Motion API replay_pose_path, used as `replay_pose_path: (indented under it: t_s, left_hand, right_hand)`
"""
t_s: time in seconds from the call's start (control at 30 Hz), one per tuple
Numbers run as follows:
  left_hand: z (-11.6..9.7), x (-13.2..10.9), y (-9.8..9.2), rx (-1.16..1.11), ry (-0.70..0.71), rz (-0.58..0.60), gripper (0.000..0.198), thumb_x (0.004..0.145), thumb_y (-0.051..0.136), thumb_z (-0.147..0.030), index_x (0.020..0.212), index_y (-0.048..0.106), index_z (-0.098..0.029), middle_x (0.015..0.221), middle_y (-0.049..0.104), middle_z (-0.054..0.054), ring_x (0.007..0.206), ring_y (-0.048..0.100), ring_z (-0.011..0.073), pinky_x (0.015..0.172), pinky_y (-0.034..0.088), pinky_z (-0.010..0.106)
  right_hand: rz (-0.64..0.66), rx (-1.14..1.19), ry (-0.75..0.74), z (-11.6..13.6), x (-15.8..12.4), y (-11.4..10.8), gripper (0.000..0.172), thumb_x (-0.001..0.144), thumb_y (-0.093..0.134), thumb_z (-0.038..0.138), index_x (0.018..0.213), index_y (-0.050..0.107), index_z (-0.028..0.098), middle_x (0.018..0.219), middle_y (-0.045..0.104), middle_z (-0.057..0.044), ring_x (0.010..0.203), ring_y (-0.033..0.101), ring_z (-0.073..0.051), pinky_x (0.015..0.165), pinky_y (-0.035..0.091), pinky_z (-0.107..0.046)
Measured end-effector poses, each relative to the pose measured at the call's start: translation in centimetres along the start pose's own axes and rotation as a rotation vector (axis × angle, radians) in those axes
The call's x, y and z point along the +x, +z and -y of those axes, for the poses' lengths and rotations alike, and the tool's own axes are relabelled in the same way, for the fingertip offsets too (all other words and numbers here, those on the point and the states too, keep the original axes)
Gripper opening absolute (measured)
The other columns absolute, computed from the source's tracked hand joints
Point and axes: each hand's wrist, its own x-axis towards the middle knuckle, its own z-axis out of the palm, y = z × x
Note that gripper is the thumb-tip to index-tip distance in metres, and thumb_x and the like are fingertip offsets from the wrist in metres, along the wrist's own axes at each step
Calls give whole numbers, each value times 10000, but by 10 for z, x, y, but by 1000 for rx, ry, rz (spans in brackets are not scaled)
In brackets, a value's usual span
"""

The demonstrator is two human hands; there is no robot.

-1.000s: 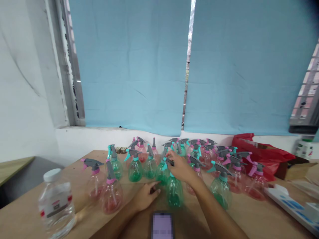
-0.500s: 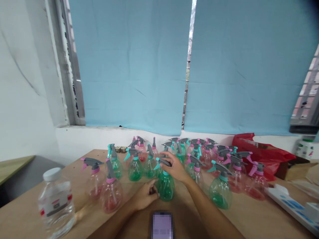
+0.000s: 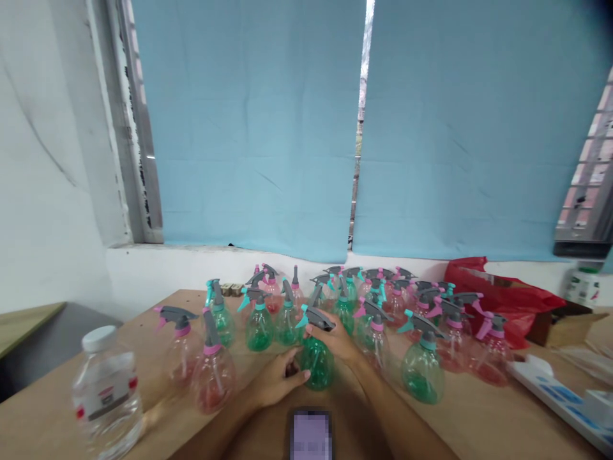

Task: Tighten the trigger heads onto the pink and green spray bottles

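A green spray bottle (image 3: pixel 316 363) with a grey and teal trigger head stands on the wooden table (image 3: pixel 479 415) just in front of me. My right hand (image 3: pixel 338 337) is wrapped round its neck and trigger head. My left hand (image 3: pixel 275 382) lies on the table with its fingers curled against the bottle's lower left side. Behind them stand several more green and pink spray bottles (image 3: pixel 421 367) in rows.
A clear water bottle (image 3: pixel 106 391) with a white cap stands at the near left. A red plastic bag (image 3: pixel 502 300) and a cardboard box (image 3: pixel 560 322) lie at the back right. A white power strip (image 3: pixel 560 393) runs along the right edge. Blue blinds cover the window behind.
My right hand has drawn the green spray bottle out of the group toward me. My left hand has come up against the bottle's side.
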Motion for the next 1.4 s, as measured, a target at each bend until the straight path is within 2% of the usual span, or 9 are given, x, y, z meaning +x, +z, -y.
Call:
replay_pose_path:
  t_s: [0.13, 0.27, 0.5, 0.67, 0.77, 0.93, 1.1, 1.27, 1.4]
  left_hand:
    - [-6, -3, -4, 44, 3, 19, 585, 903, 562, -564, 1370, 491, -219, 865, 611, 3, 745, 553, 173, 659, 406, 256]
    - [-14, -6, -7, 79, 11, 68, 601, 884, 586, -562, 1359, 492, -205, 856, 607, 3, 722, 543, 161, 640, 402, 244]
    - [-15, -9, -6, 134, 22, 76, 636, 871, 609, -556, 1379, 460, -205, 852, 613, 1, 714, 549, 160, 624, 400, 241]
    - [-13, -9, -4, 148, 32, 84, 651, 871, 611, -545, 1391, 446, -188, 861, 625, 12, 692, 549, 161, 613, 402, 250]
    - [-15, -9, -5, 157, 43, 77, 644, 872, 612, -543, 1382, 459, -181, 853, 625, 16, 691, 549, 165, 608, 400, 252]
    - [-16, -9, -5, 174, 39, 76, 655, 874, 609, -547, 1390, 456, -174, 850, 624, 20, 693, 550, 165, 604, 395, 250]
    - [-13, -9, -3, 170, 47, 73, 665, 876, 611, -534, 1417, 417, -199, 842, 630, 0, 677, 548, 157, 603, 383, 249]
    - [-13, -10, -3, 170, 73, 68, 619, 877, 605, -543, 1378, 450, -215, 837, 638, -2, 680, 560, 167, 602, 380, 254]
    - [-14, -10, -4, 183, 79, 55, 599, 871, 606, -557, 1346, 479, -213, 852, 642, 9, 702, 569, 178, 605, 388, 257]
  right_hand:
    - [55, -82, -1, -3, 0, -3, 296, 827, 703, 351, 1093, 701, 221, 804, 682, 4, 705, 600, -134, 723, 481, -272]
    - [65, -25, 20, -3, 1, 0, 250, 765, 659, 250, 1009, 714, 234, 834, 688, 10, 678, 602, -137, 716, 492, -283]
    - [-89, -18, 87, 0, 1, 4, 109, 633, 581, 204, 680, 677, 225, 698, 646, 11, 709, 586, -172, 707, 459, -293]
    - [-81, 4, 107, 2, -1, 4, 158, 628, 557, 212, 704, 694, 227, 699, 658, 0, 712, 603, -185, 732, 472, -315]
    - [-34, 40, 89, 2, -1, 6, 275, 635, 553, 193, 841, 730, 239, 795, 701, -12, 747, 637, -189, 753, 497, -324]
    - [56, 102, 128, 6, -1, 8, 414, 642, 531, 195, 1012, 715, 230, 843, 724, -17, 613, 638, -158, 668, 511, -312]
    - [36, 68, 101, 8, 0, 8, 358, 626, 521, 193, 915, 731, 216, 701, 703, 5, 541, 601, -148, 628, 492, -294]
    - [-92, 73, 141, -1, -1, 9, 168, 609, 546, 204, 674, 702, 205, 607, 656, 3, 544, 574, -150, 593, 484, -285]
    - [-96, 59, 148, 1, -2, 10, 166, 615, 559, 223, 684, 709, 211, 580, 638, 7, 527, 554, -151, 597, 484, -295]
